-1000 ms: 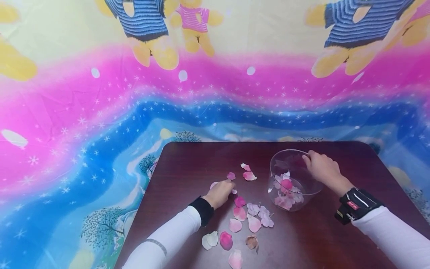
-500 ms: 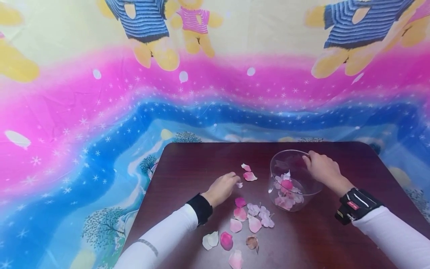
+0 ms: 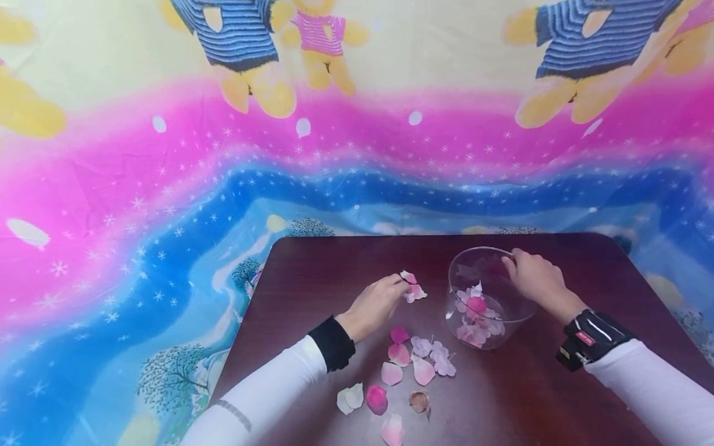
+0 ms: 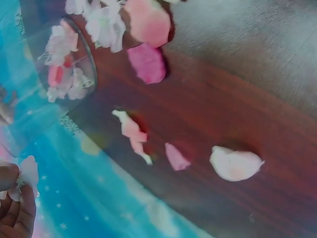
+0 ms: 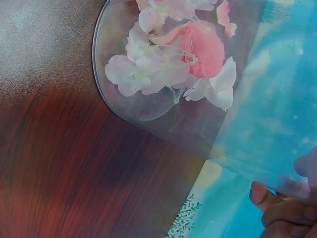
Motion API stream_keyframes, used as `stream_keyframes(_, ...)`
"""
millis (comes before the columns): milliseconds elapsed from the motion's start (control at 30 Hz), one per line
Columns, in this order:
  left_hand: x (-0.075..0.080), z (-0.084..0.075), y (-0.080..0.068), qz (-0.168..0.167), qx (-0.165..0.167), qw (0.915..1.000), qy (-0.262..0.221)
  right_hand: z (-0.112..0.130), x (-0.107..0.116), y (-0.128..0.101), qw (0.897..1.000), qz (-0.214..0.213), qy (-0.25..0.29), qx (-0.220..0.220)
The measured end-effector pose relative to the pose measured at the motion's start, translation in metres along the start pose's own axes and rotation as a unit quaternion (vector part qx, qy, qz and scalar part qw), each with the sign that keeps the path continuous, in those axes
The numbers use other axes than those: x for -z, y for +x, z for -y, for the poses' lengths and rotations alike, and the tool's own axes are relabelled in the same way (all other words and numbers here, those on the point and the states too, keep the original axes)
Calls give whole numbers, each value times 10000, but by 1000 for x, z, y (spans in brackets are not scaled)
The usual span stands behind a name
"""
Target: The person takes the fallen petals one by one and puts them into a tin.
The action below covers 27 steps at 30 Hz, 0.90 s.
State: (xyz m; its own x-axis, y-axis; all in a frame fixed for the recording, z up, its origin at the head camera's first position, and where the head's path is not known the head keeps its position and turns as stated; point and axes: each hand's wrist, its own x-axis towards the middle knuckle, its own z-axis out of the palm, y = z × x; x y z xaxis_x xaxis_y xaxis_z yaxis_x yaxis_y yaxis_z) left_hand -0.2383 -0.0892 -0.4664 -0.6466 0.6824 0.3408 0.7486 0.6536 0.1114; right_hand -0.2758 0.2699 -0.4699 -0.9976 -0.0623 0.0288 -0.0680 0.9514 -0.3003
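Observation:
My left hand point(image 3: 375, 305) pinches a small pale pink flower point(image 4: 28, 173) between thumb and fingers, held above the table on the left of the container. In the head view its fingertips overlap two pink-and-white petals point(image 3: 418, 292) lying farther back. My right hand point(image 3: 537, 279) grips the rim of a clear round container point(image 3: 515, 317), thumb on one side of the wall and fingers on the other. Inside the container lie several pale pink flowers point(image 5: 126, 74) and a coral-pink petal point(image 5: 205, 49).
On the dark wood table point(image 3: 312, 266) several petals lie nearer the body: a magenta petal point(image 3: 398, 335), light pink ones point(image 3: 392, 373), white petals point(image 3: 349, 398) and a dry brown one point(image 3: 419, 401). Loose pale flowers point(image 3: 442, 359) lie before the container. A printed cloth point(image 3: 357, 142) hangs behind.
My left hand has lifted from the table and moved right and slightly back, carrying the pale flower towards the container. The right hand and the container have stayed in place.

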Motion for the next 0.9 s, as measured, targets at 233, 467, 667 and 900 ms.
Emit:
stream_keyframes(233,19,-3,10,-214,-154,9996,-104,2,2,1,10000,5,-14,-1)
stream_keyframes(467,36,-7,27,-617,-111,9968,-493,2,3,2,10000,-9,-67,5)
stream_keyframes(667,43,-17,45,-670,-397,9958,-479,2,4,1,9999,-46,-88,31)
stream_keyframes(900,50,-29,69,-774,-420,9931,-771,2,4,0,9999,-63,-89,63)
